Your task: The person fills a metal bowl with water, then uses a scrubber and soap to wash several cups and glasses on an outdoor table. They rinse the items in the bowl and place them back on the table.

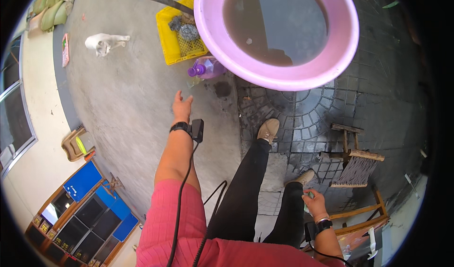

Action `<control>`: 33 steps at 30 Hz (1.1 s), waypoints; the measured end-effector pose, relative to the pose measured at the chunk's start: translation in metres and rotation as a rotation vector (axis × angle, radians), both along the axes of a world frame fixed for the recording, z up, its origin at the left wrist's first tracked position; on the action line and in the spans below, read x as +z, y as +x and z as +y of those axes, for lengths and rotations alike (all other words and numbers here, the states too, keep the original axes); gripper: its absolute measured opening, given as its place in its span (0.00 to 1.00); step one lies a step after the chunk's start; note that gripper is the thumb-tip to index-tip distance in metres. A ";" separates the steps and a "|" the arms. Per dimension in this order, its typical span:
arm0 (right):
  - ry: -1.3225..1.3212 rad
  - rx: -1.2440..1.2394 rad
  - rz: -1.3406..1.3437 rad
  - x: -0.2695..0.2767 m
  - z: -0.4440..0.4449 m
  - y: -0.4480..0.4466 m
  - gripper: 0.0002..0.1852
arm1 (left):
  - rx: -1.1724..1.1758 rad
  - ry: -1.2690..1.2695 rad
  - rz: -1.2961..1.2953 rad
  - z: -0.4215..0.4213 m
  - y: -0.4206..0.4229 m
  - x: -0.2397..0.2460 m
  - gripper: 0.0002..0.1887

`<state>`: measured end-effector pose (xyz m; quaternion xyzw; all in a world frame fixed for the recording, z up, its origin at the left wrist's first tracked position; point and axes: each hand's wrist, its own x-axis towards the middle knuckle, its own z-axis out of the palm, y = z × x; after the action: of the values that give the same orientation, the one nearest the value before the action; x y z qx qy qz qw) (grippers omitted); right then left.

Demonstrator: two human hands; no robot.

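Observation:
My left hand (182,107) reaches forward over the concrete floor with fingers apart and nothing in it. Just beyond it a purple-capped plastic bottle (209,68) lies beside a yellow plastic basket (170,52), which holds metal scouring pads (188,32). At the top a large pink plastic basin (283,78) holds murky water. Low at the right, near my right thigh, my right hand (314,203) is closed on a small green and white object, mostly hidden by the fingers; its kind cannot be told.
A white cat (103,42) stands on the concrete at the left. A small wooden folding stool with a woven seat (356,171) is right of my feet, with a wooden chair frame (358,224) behind it. A pipe (166,2) runs towards the basin. Dark wet paving (301,121) lies under my feet.

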<state>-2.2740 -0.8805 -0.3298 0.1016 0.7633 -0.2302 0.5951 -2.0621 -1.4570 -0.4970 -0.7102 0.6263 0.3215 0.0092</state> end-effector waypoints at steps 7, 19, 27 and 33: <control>0.108 -0.092 -0.068 -0.044 0.007 -0.003 0.07 | 0.532 0.274 0.293 -0.044 -0.026 -0.030 0.36; 0.156 0.067 -0.059 -0.070 -0.014 -0.007 0.07 | 0.553 0.271 0.411 -0.075 -0.031 -0.131 0.18; 0.100 0.176 -0.002 -0.072 -0.010 -0.008 0.07 | 0.042 0.135 -0.299 -0.069 -0.021 -0.143 0.13; 0.069 0.187 -0.003 -0.066 -0.021 -0.002 0.08 | 0.463 0.265 -0.079 -0.028 -0.021 -0.126 0.10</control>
<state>-2.2763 -0.9015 -0.3956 0.0510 0.7761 -0.1470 0.6111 -2.0836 -1.4847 -0.6235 -0.8390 0.3988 0.3665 0.0528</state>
